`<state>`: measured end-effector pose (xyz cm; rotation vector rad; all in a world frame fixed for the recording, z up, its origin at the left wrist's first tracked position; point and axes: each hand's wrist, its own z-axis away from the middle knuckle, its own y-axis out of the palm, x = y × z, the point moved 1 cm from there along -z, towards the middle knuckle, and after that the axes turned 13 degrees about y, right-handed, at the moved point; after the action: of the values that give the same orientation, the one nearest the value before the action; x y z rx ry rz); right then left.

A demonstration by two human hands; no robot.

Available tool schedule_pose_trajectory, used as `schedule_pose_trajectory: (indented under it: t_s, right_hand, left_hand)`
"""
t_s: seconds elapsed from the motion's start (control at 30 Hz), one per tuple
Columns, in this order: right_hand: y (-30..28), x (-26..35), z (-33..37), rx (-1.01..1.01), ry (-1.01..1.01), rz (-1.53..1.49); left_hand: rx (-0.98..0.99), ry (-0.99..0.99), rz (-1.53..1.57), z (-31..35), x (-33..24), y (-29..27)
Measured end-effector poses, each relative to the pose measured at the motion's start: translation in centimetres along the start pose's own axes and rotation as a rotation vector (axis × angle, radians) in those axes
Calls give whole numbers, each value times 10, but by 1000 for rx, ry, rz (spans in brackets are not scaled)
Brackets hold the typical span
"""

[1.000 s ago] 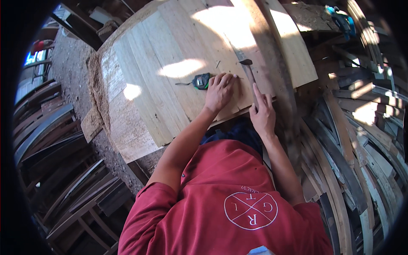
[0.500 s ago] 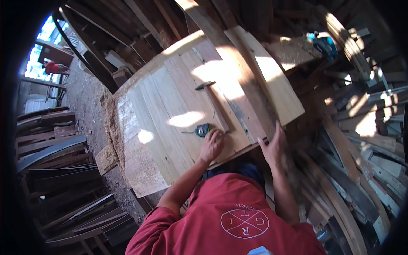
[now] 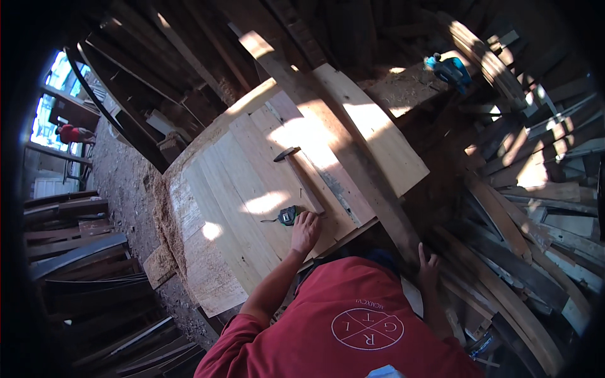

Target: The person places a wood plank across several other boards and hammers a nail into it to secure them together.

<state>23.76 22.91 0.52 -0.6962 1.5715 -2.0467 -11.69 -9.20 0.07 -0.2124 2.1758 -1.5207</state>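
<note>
My left hand [image 3: 307, 232] rests on the pale plank panel [image 3: 236, 170] near its front edge, fingers curled inward. Whatever they may hold is hidden. Just left of them lies a black-and-green tape measure [image 3: 288, 215]. A hammer [image 3: 302, 181] lies beyond, its handle end close to my fingertips and its head pointing away. My right hand [image 3: 428, 264] is off the panel's front right corner, fingers apart, at the near end of a long dark board [image 3: 372, 170]. That board lies across the panel and sticks out past its front edge.
A teal power tool [image 3: 450, 72] sits on a sawdust-covered surface at the back right. Stacked timber [image 3: 504, 252] fills the right side; more boards [image 3: 82, 246] lie at left. Sawdust [image 3: 162, 220] lines the panel's left edge. Far left, a person in red [image 3: 75, 134] is in the background.
The long dark board has slid toward me, past the panel's front edge. My right hand has moved nearer with its end. My left hand stays beside the tape measure; the view has shifted slightly.
</note>
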Motion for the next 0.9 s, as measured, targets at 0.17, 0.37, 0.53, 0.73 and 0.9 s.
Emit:
schedule_pose_trajectory:
  t_s: [0.17,0.37,0.53,0.73,0.9]
  right_hand:
    - [-47,15,6,65,42,-44]
    - [-53,16,8,186,56,-55]
    - [-44,15,12,237,74,-34]
    - [-48,-2,27,234,83,-84]
    - [-50,-19,36,238,95,-56]
  left_hand:
    - [58,-92,-14,-11,-5,3]
    - [-48,-76,-17,-7,-5,-3]
    - [-92,-171,51,6,-1,-15]
    - [-147,-282,66,13,16,-35]
    - [-190,-301,-98,-5,22,-51]
